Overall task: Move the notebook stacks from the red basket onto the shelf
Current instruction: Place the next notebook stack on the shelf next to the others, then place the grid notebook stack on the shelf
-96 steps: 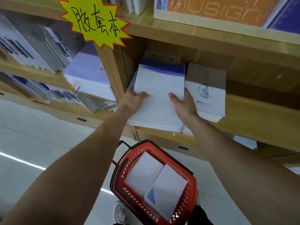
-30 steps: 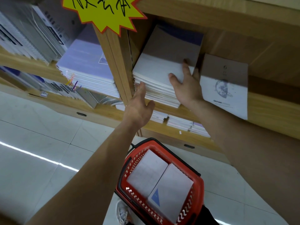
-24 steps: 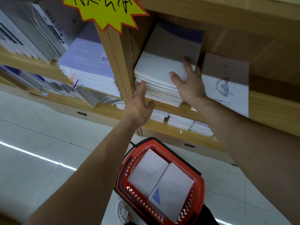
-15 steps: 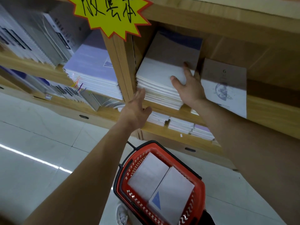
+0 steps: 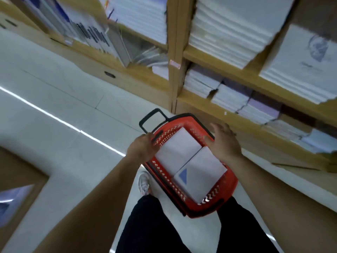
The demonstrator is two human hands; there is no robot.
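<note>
A wooden shelf (image 5: pixel 251 83) fills the upper right of the frame, its boards running down toward the right edge, and pale floor (image 5: pixel 54 99) takes the left side. On the upper board, at top centre, sits a tall white stack (image 5: pixel 231 28), with a second stack (image 5: pixel 300 68) bearing a faint printed figure just right of it; lower boards carry smaller piles, some lilac. The red basket (image 5: pixel 226 190) hangs at lower centre, in front of the person's dark trousers (image 5: pixel 151 227), its black handle (image 5: pixel 151 117) tipped toward the upper left. Inside lie two notebook stacks side by side and touching: the far notebooks (image 5: pixel 179 148), plain white on top, and the near notebooks (image 5: pixel 200 172), marked with a blue triangle. The left hand (image 5: pixel 141 148) is at the basket's left rim beside the far notebooks, fingers curled down; motion blur hides whether they grip the rim or the stack. The right hand (image 5: pixel 223 143) hovers over the basket's right rim, fingers spread wide, holding nothing. A pale shoe (image 5: pixel 144 183) shows on the floor below the left hand.
</note>
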